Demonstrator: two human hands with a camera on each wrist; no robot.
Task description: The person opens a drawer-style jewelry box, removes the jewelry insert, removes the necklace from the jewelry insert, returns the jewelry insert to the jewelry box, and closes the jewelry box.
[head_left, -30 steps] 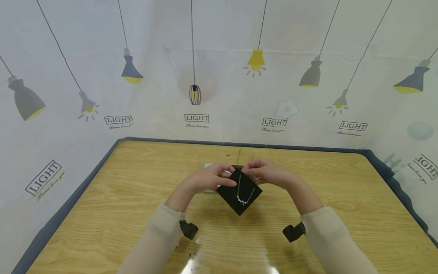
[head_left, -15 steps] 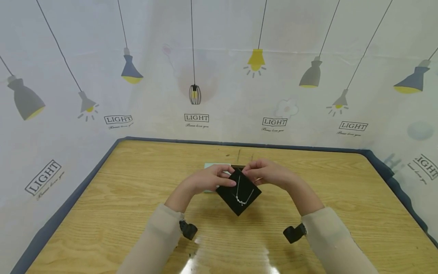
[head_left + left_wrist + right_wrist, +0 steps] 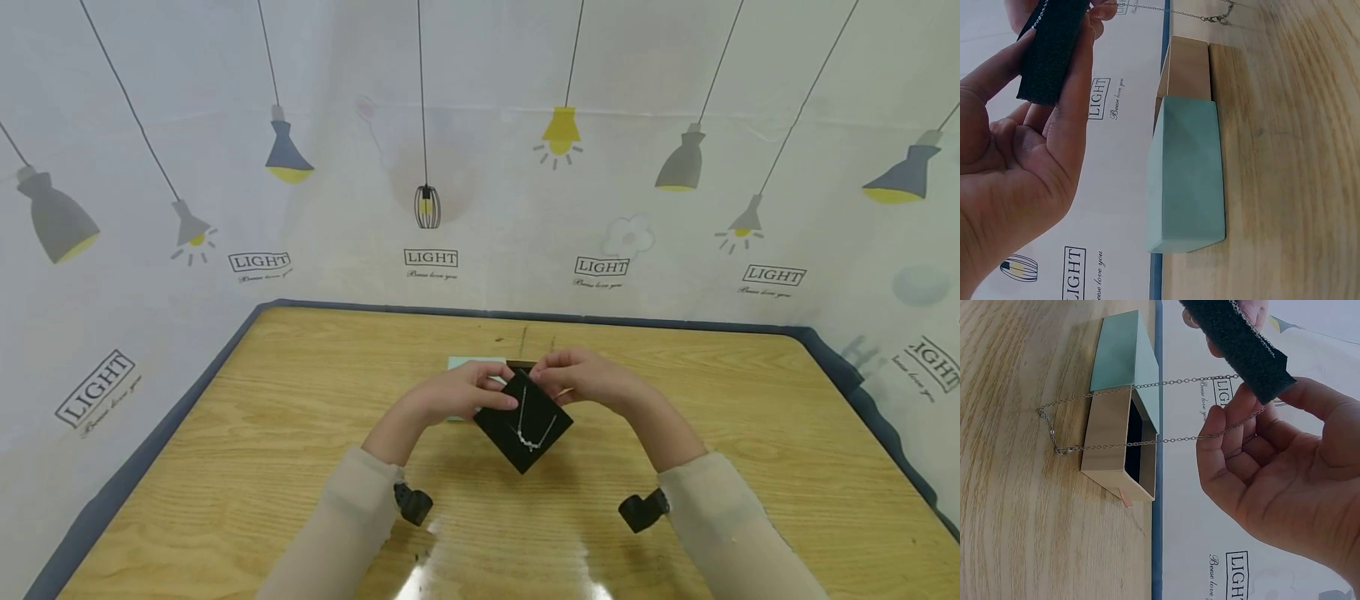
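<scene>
A square black foam pad hangs over the table, tilted corner-down, with a silver necklace across its face. My left hand pinches the pad between thumb and fingers at its left edge. Thumb and fingertips of my right hand pinch the top corner, where the chain passes over the pad. Behind the pad, a loop of the necklace chain dangles, its clasp end lowest, as the right wrist view shows. Beyond the hands sit a mint-green box and an open beige box with a dark inside.
The two boxes stand end to end on the wooden table. A small pinkish tab sticks out of the beige box. A white printed curtain surrounds the table's back and sides. Black wrist cameras are strapped at both sleeves.
The pad has shifted very slightly left and down between the hands. Both hands keep the same hold at nearly the same spot.
</scene>
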